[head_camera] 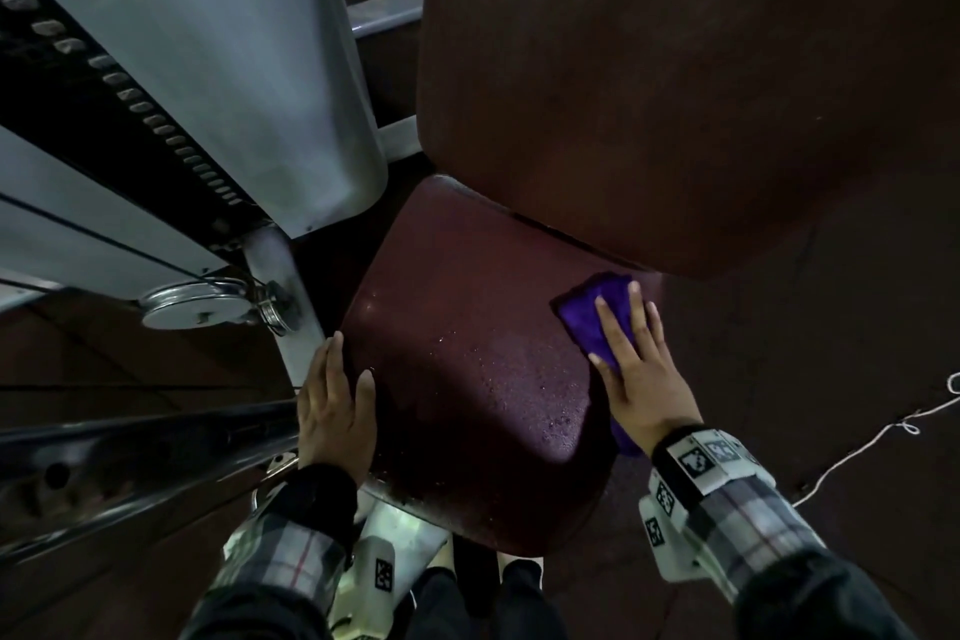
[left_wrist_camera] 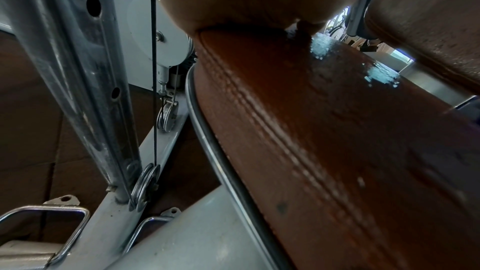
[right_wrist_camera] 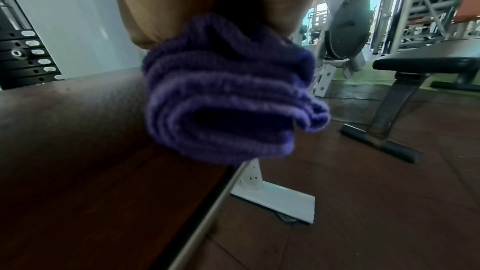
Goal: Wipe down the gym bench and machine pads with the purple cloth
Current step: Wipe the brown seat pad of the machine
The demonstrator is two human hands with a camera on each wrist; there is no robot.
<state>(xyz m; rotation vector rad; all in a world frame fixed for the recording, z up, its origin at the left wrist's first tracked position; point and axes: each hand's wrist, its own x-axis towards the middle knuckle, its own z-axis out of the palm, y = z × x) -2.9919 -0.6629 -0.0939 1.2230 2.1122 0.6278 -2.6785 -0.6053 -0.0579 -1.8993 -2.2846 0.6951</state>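
Purple cloth (head_camera: 579,320): one; hands (head_camera: 335,411) (head_camera: 634,379): two.

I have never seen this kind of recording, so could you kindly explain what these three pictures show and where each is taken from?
There is no robot: a person wears one camera on the head and one on each wrist. The head view looks down at a gym machine's maroon seat pad, speckled with droplets, with the back pad beyond it. The right hand presses a folded purple cloth flat on the seat's right edge; the right wrist view shows that cloth close up. The left hand rests on the seat's left edge, holding nothing; the left wrist view looks along that stitched edge.
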